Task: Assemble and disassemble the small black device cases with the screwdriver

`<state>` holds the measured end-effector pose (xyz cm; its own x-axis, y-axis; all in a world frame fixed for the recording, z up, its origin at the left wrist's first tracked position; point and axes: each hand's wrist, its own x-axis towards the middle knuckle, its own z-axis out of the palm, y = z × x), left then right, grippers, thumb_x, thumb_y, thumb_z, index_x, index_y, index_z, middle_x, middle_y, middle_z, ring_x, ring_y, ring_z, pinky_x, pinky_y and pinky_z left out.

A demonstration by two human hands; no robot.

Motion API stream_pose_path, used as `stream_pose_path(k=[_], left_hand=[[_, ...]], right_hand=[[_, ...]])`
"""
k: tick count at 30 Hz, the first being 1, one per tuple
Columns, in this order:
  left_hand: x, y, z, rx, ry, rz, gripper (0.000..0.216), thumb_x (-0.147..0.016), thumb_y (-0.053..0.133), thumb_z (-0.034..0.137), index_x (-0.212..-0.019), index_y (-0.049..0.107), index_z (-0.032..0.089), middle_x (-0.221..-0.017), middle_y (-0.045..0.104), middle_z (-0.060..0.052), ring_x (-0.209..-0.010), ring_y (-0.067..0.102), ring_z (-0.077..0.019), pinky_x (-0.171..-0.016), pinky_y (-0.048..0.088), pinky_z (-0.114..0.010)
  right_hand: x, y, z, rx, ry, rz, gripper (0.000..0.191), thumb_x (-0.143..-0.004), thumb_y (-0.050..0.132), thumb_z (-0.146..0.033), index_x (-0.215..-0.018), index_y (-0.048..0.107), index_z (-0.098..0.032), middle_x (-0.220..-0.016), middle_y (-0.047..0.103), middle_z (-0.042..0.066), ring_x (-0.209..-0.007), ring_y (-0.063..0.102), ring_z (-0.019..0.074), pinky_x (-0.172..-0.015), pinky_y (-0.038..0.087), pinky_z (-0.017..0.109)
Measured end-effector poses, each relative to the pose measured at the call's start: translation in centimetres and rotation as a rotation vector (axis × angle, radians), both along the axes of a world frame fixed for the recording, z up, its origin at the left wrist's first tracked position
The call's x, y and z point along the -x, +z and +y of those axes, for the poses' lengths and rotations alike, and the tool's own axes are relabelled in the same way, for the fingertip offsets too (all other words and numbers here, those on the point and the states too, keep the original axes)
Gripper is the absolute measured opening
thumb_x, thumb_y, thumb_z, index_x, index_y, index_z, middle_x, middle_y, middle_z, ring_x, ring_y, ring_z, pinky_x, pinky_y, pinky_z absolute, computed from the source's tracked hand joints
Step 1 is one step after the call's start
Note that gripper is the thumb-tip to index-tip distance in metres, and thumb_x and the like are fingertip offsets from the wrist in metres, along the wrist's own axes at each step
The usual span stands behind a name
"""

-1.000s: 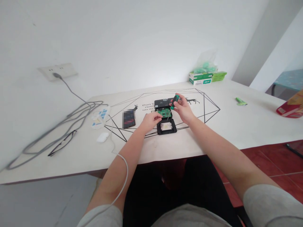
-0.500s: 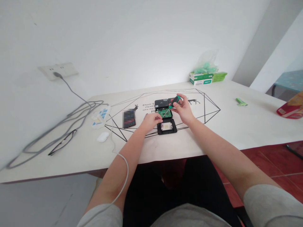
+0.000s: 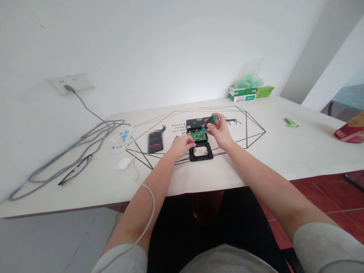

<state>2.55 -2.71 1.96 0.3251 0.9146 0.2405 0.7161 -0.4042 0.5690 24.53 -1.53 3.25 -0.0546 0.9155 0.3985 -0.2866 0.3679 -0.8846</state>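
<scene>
My right hand (image 3: 220, 132) grips a green-and-black screwdriver (image 3: 208, 122), tilted so its shaft slants down and left toward a green circuit board (image 3: 198, 135). My left hand (image 3: 182, 145) is curled shut at the board's left edge, its fingertips pinching at the screwdriver's tip; what they pinch is too small to see. A black frame-shaped case part (image 3: 201, 152) lies just in front of the board. A black device box (image 3: 194, 123) sits behind it.
A dark phone (image 3: 155, 140) lies left of the hands. Farther left are a white earbud case (image 3: 124, 163), eyeglasses (image 3: 74, 173), a power strip (image 3: 121, 138) and grey cables (image 3: 65, 153). Green boxes (image 3: 245, 93) stand at the back; a green item (image 3: 290, 121) and red package (image 3: 350, 131) lie right.
The screwdriver has tipped from nearly upright to slanting left, its tip now by my left fingertips. Both hands stay at the circuit board.
</scene>
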Motion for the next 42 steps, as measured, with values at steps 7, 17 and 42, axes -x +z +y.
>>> stream_pose_path(k=[7,17,42], left_hand=[[0.0,0.1,-0.1,0.015,-0.01,0.006,0.007,-0.087,0.072,0.026,-0.084,0.07,0.021,-0.085,0.073,0.0,-0.081,0.066,-0.0189,-0.077,0.05,-0.031],[-0.1,0.3,-0.3,0.013,-0.015,0.007,0.007,-0.088,0.071,0.027,-0.085,0.07,0.021,-0.087,0.074,-0.001,-0.083,0.067,-0.0195,-0.079,0.051,-0.031],[0.8,-0.2,0.1,0.124,-0.089,0.162,0.008,-0.091,0.062,0.024,-0.095,0.069,0.022,-0.098,0.077,-0.002,-0.1,0.07,-0.0253,-0.106,0.044,-0.043]], right_hand=[[0.1,0.0,-0.1,-0.012,0.003,-0.038,0.077,-0.07,0.084,-0.068,-0.125,0.041,-0.035,-0.121,0.068,0.003,-0.101,0.073,0.0215,-0.088,0.064,0.043],[0.3,0.0,-0.1,-0.033,-0.036,-0.047,0.074,-0.069,0.085,-0.067,-0.117,0.039,-0.034,-0.115,0.068,0.002,-0.095,0.069,0.0202,-0.084,0.063,0.041],[4.0,4.7,2.1,-0.6,0.133,-0.731,0.048,-0.089,0.065,-0.028,-0.137,0.062,-0.022,-0.13,0.071,0.009,-0.09,0.069,0.0207,-0.09,0.061,0.042]])
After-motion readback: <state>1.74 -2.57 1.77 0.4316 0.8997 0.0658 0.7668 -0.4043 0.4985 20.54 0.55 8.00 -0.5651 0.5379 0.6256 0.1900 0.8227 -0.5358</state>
